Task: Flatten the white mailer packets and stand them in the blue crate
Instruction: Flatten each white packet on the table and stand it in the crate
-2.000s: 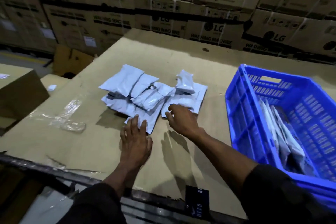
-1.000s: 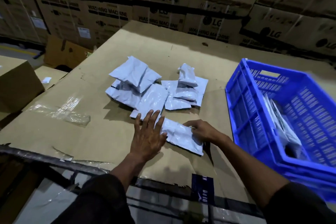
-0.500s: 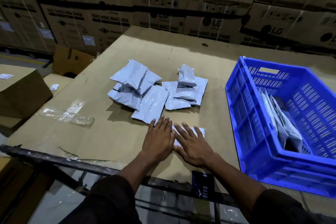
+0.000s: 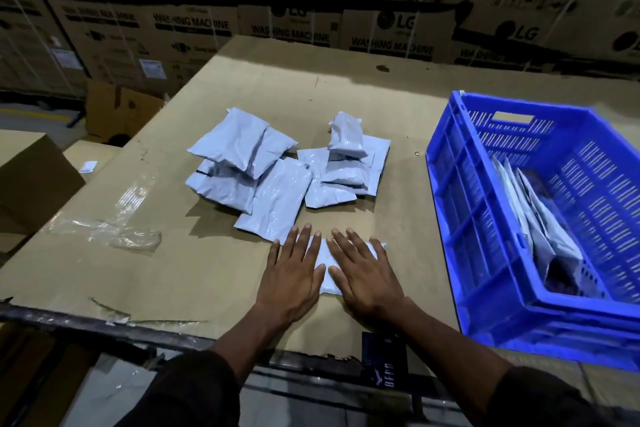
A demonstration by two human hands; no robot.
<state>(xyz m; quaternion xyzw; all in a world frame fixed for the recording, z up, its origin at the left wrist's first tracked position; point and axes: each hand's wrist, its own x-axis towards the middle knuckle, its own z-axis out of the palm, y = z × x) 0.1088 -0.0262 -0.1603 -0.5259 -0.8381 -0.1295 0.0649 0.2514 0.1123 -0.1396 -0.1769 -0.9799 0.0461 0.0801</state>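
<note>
Left hand (image 4: 291, 279) and right hand (image 4: 369, 276) press flat, fingers straight and slightly spread, on a glossy white mailer packet (image 4: 325, 262) lying on the cardboard tabletop (image 4: 173, 270), left of the slotted blue plastic crate (image 4: 460, 218) and nearer than the crinkled packet pile (image 4: 277, 173).

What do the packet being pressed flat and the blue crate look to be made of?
Packet: thin glossy plastic film, probably poly mailer; it wrinkles and catches light. Blue crate: rigid moulded plastic, with slotted walls and ribs.
</note>
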